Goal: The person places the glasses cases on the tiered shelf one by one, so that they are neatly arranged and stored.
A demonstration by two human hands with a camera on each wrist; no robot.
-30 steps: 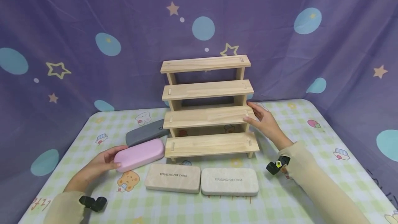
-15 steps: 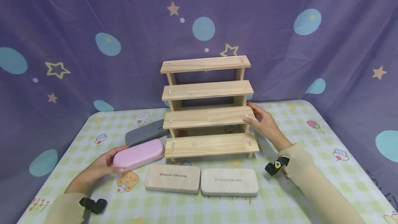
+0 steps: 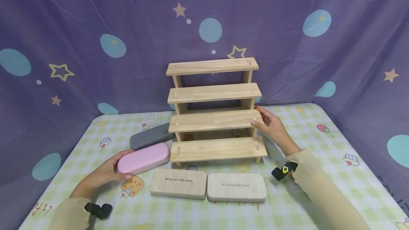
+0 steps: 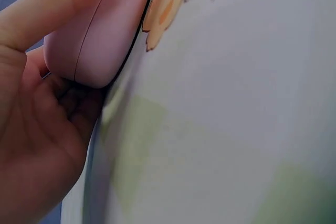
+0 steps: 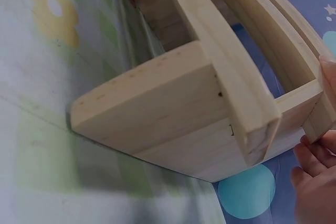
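My left hand [image 3: 105, 171] curls around the left end of the pink case [image 3: 143, 158], thumb on the near side, fingers on the far side; how firmly, I can't tell. My right hand [image 3: 273, 127] grips the right end of the wooden rack [image 3: 211, 149] at its second step up, thumb on top. The pink case lies on the checked cloth [image 3: 153, 217], its right end just beside the lowest step; whether they touch, I can't tell. Pushing it that way could, I judge, knock the rack askew, since I steady only one side. Held by one end, the smooth case might also pivot or slip if lifted. Beyond it, the dark grey case [image 3: 150, 136] reaches the rack, its right end partly hidden, so a shove could jam it there. In front, the beige case [image 3: 178, 190] and the pale grey case [image 3: 236, 191] lie side by side, where a trailing sleeve [image 3: 70, 214] could disturb them.
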